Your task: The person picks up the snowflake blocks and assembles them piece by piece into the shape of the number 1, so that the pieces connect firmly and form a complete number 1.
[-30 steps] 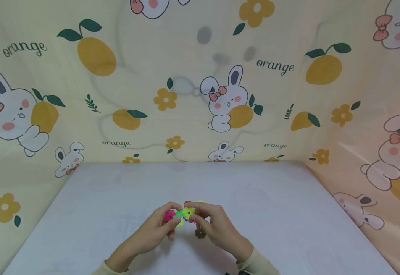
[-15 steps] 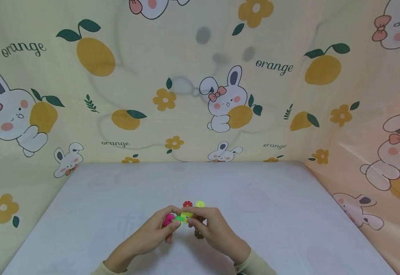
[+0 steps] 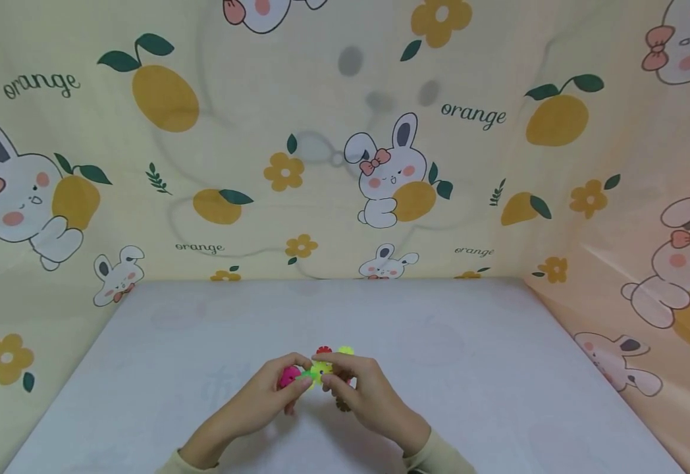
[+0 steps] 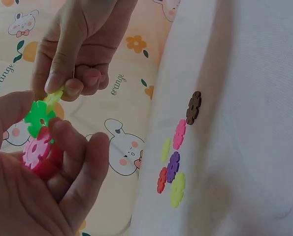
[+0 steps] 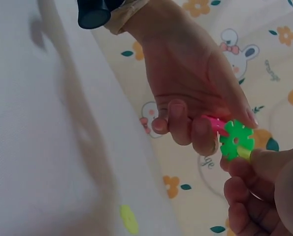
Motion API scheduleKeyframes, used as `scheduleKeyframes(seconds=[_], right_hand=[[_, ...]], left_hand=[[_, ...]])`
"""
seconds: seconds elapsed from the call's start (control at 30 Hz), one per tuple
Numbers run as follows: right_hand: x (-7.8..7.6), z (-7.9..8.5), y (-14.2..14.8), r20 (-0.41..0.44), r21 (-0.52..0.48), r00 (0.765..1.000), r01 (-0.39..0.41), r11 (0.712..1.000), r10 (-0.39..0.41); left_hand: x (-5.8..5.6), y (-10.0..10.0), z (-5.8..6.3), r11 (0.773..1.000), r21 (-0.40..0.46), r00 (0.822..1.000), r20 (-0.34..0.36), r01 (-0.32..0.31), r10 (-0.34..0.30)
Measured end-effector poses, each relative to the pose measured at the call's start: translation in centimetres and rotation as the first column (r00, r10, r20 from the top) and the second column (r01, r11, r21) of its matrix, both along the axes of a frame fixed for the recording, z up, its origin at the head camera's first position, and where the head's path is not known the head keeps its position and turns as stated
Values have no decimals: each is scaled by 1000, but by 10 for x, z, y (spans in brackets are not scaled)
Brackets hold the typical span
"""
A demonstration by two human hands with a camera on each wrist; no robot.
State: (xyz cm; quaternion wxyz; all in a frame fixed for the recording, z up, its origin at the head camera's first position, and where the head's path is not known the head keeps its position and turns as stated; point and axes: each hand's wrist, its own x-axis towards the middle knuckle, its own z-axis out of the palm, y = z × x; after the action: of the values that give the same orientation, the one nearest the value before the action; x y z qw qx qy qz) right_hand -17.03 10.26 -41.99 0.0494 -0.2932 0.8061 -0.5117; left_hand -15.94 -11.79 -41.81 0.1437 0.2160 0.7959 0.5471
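One green disc [image 5: 229, 142], notched, centre-holed

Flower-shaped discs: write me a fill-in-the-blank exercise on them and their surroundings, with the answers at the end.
1. The right hand pinches a disc coloured ____.
2. Between that disc and the pink disc in the left hand is one coloured ____.
3. Of the flat-lying discs on the white table in the left wrist view, ____ are yellow.
4. The word printed across the backdrop is ____.

Missing words: yellow; green; two; orange.
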Motion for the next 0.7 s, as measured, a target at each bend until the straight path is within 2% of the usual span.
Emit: scheduleKeyframes(seconds=[0.2, 0.33, 0.47, 0.7], right_hand=[[-2, -1, 0, 14, -12, 1000, -2, 1000, 2], [-4, -5, 1, 68, -54, 997, -19, 998, 23], [-7, -9, 1, 129, -119, 990, -45, 992, 61], [-10, -10, 3, 166, -222, 982, -54, 974, 92]], left_hand=[[0, 0, -1, 1000, 2, 1000, 18, -24, 24], [1, 0, -4, 998, -3, 998, -7, -64, 64], [3, 2, -5, 992, -31, 990, -75, -119, 117], [4, 9, -4, 979, -61, 962, -205, -195, 179]])
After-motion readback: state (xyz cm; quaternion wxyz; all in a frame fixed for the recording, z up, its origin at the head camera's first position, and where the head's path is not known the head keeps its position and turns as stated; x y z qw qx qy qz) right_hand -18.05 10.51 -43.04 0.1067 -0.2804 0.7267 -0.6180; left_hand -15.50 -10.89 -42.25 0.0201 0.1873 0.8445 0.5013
